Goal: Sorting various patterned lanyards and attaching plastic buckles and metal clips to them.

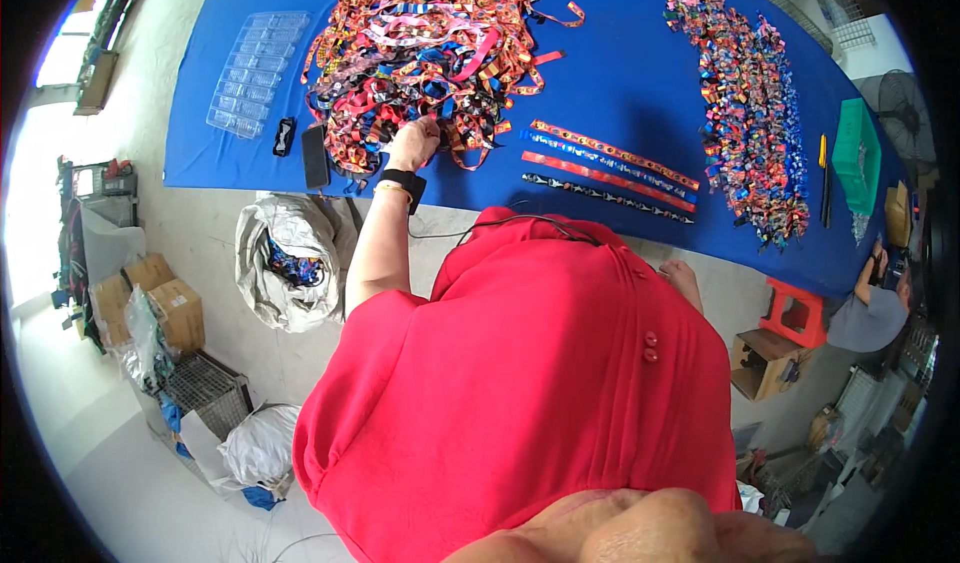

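A large tangled heap of printed lanyard straps [420, 38], mostly red, orange and black, lies at the left of the blue table. At its near edge, my left hand [415, 145] is closed with bent fingers on a strap among the others; the fingertips are partly hidden. My right hand [683, 281] hangs low by my side, below the table's front edge, with its fingers curled and nothing visible in them. Several straps lie straight in a row to the right of the heap, among them a plain-edged red strap [610, 176] and a black patterned strap [610, 199].
Sorted bundles of straps [750, 113] cover the table's right side, beside a cutter knife [823, 153] and a green bin [856, 153]. At left are a clear compartment tray [258, 75] and a phone [315, 157]. A white sack [265, 293], cartons [170, 313] and a red stool [793, 313] stand on the floor. Another person's arm [868, 273] shows at right.
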Demonstrator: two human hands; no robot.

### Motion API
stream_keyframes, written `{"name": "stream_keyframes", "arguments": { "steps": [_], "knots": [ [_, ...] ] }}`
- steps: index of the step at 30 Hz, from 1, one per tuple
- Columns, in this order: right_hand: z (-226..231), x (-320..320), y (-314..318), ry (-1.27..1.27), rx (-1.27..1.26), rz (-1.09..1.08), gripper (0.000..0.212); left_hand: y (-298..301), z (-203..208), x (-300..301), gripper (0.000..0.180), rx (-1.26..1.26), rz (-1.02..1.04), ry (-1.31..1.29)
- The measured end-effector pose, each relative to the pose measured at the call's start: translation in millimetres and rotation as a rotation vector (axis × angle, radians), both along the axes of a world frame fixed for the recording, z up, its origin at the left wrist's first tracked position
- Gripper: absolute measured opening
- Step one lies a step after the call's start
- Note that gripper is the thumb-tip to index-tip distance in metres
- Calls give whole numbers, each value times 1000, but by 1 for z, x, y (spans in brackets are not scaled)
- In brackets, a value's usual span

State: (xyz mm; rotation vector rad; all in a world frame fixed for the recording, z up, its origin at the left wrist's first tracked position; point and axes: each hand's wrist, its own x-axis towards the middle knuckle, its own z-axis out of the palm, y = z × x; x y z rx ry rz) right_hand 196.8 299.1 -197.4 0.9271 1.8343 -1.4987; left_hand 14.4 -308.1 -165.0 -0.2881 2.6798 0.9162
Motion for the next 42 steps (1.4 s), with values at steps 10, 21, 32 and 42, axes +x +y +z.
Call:
{"name": "stream_keyframes", "arguments": {
  "steps": [10, 21, 32, 42],
  "knots": [
    [-8, -13, 16, -11, -58, 36, 27, 21, -24, 12, 41, -312, -2, -186],
    [-14, -36, 19, -15, -84, 181, 27, -5, -60, 19, 37, -288, 11, -226],
    [10, -64, 6, 59, -59, -6, 28, -14, 110, -10, 10, 657, 328, 265],
    [116, -127, -42, 374, 55, 137, 32, 25, 223, -20, 5, 884, 19, 365]
  ]
}}
